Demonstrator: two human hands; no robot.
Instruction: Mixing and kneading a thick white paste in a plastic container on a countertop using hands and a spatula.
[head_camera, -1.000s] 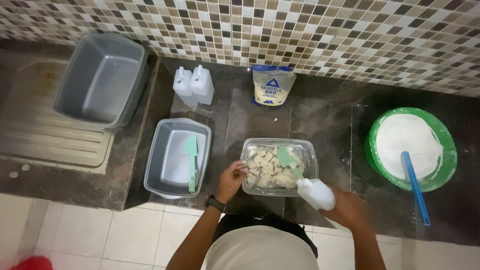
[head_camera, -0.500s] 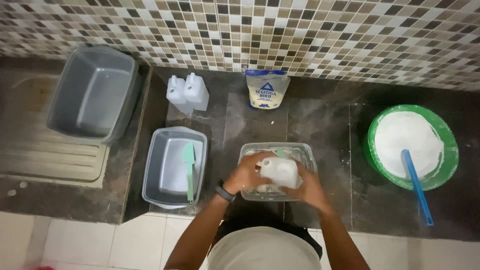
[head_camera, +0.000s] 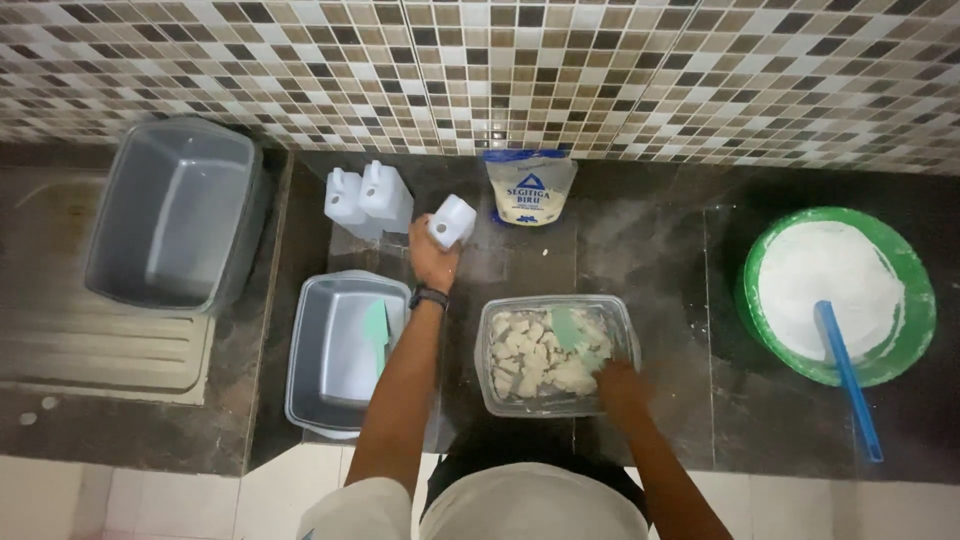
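Up by the wall, the left hand (head_camera: 432, 255) gripped a small white bottle (head_camera: 452, 220) in closed fingers, two more white bottles (head_camera: 368, 198) just left of them. Nearer the body, the right hand (head_camera: 618, 382) held a green spatula (head_camera: 572, 332) inside the clear container (head_camera: 620, 318) of pale dough chunks (head_camera: 525, 358)

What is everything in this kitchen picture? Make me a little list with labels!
left hand: holds small white plastic bottle
right hand: in clear plastic container of pale dough chunks, by a green spatula
beside wall: two white jugs, white-and-blue flour bag
left: grey rectangular tub, large grey basin
right: green bowl of white flour with blue scraper
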